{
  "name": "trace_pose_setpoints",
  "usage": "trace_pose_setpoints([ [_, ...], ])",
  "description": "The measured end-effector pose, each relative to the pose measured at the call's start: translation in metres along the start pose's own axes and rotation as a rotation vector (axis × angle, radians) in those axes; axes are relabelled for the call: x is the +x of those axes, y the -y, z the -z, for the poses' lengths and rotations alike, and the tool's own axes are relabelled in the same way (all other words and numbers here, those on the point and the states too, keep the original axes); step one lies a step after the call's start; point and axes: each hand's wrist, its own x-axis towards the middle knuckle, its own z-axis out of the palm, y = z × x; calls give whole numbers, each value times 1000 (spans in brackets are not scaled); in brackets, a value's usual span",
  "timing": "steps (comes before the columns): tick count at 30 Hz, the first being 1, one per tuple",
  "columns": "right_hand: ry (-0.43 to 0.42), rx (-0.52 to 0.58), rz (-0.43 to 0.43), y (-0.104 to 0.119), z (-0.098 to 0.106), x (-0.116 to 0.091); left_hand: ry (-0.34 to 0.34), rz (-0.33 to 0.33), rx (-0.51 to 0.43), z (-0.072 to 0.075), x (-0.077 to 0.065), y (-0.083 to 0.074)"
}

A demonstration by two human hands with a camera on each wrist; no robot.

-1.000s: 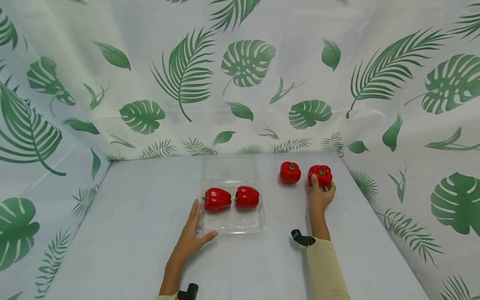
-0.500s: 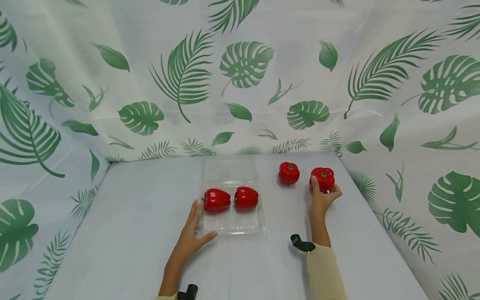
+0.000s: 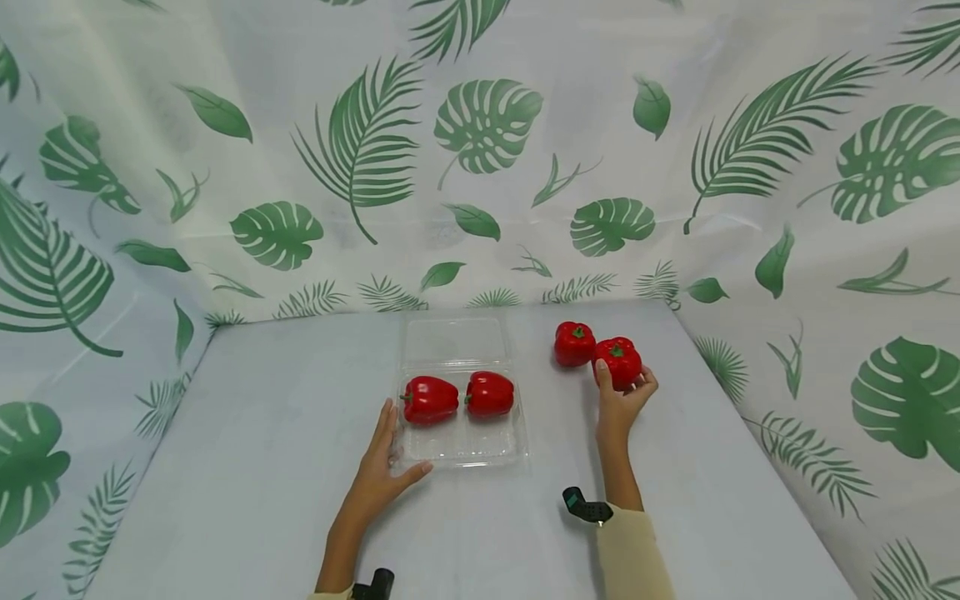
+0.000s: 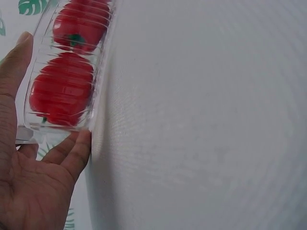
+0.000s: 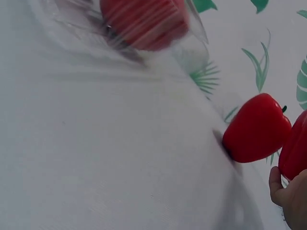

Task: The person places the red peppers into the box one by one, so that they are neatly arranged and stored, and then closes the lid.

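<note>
My right hand (image 3: 624, 404) grips a red bell pepper (image 3: 618, 360), its green stem upward, held off the table. Just behind it a second red bell pepper (image 3: 574, 343) stands on the table; the right wrist view shows this standing pepper (image 5: 257, 129) beside the held one (image 5: 296, 148). A clear plastic clamshell box (image 3: 442, 446) lies with its lid folded back. Inside, two red bell peppers, a left one (image 3: 431, 400) and a right one (image 3: 490, 394), lie on their sides. With fingers extended, my left hand (image 3: 373, 479) rests against the box's left side, thumb near its front corner.
The box's clear lid (image 3: 454, 342) lies flat toward the back. A leaf-patterned curtain (image 3: 517, 217) rises behind and on both sides of the white table (image 3: 277, 417). Each wrist wears a small black camera, seen on the right wrist (image 3: 587, 507).
My right hand has lifted the pepper from the table's right side and carried it left, toward the standing one. My left hand stays at the box.
</note>
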Motion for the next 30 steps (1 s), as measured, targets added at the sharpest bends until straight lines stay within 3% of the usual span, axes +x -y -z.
trace_pose_setpoints([
  [11, 140, 121, 104, 20, -5, -26, -3, 0, 12, -1, -1, 0],
  [18, 267, 189, 127, 14, -9, -29, -6, -1, 9, -1, -1, -1],
  [30, 516, 289, 70, 25, -21, -44, -3, 16, 21, -1, -1, 1],
])
